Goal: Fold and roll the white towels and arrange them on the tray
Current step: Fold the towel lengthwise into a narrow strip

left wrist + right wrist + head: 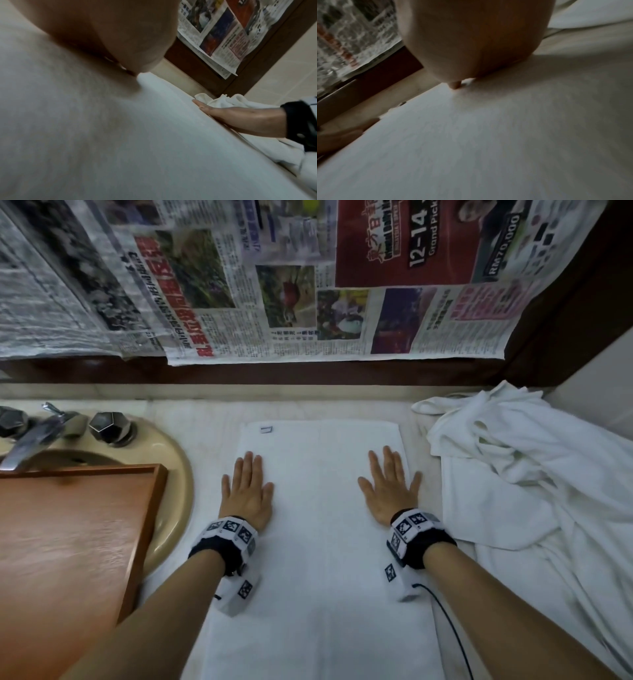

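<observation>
Towel [322, 525]: white, folded to a long strip, laid flat on the counter [205, 412] between sink [171, 474] and pile [534, 481], long axis running away from the body, small label at the far left corner. Soft, light, limp terry; no stiffness to hold a shape unaided, so liable to spring open or skew if released mid-roll. Surface slightly grippy, not slippery; not fragile. Best taken at one short end, both corners pinched evenly, then rolled tight with palms keeping pressure along the strip. Left hand [247, 491]: flat, fingers straight and together, palm pressing the towel near its left edge; nothing gripped. Right hand [388, 486]: likewise flat and spread, pressing near the right edge; nothing gripped. Wrist views blurred and dim, palm contact apparently full but not certain at the fingertips. Likely step: smoothing the fold before rolling. Tray [147, 508]: wooden, bare where visible, resting over the sink to the left, just beside the towel. Pile of crumpled white towels to the right, touching or nearly touching the strip's right edge; unfolded, awaiting the same treatment. Faucet [37, 436] behind the tray. Newspaper [308, 285] covering the wall above the counter.
</observation>
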A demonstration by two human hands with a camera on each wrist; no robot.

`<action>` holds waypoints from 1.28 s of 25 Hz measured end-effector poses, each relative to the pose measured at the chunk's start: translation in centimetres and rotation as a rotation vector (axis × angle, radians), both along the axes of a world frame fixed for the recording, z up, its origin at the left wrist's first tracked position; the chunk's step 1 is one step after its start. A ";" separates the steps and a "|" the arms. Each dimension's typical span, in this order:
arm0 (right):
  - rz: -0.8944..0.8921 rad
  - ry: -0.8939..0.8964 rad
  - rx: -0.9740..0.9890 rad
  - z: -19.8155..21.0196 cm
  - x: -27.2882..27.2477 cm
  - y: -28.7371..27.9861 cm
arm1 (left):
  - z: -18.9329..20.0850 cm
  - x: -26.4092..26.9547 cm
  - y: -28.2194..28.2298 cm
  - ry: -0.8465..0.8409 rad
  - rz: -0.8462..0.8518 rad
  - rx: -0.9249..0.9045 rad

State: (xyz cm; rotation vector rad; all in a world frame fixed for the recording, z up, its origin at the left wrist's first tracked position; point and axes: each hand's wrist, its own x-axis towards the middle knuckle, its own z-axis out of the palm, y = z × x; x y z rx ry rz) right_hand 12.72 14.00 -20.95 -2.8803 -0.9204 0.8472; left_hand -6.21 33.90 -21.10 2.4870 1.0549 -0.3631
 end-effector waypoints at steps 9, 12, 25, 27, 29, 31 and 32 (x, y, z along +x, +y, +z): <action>-0.085 -0.202 0.112 2.1 8.7 4.2 | -0.1 0.5 0.5 0.045 -0.014 -0.019; 0.053 -0.252 0.143 3.1 11.1 4.7 | -0.3 0.5 0.7 0.040 -0.024 -0.018; -0.203 0.357 0.502 10.7 6.1 8.0 | 1.7 0.9 0.6 0.024 0.001 -0.053; -0.226 0.504 0.581 11.0 4.5 9.0 | 3.1 1.3 -1.1 -0.185 0.069 -0.068; -0.216 0.584 0.613 11.4 3.7 10.0 | 4.8 1.5 -4.4 -0.422 0.111 -0.198; -0.245 0.627 0.620 11.9 3.4 10.8 | 5.7 1.6 -8.2 -0.432 0.093 -0.416; -0.266 0.644 0.627 12.3 3.4 11.0 | 5.7 1.7 -9.9 -0.400 0.087 -0.512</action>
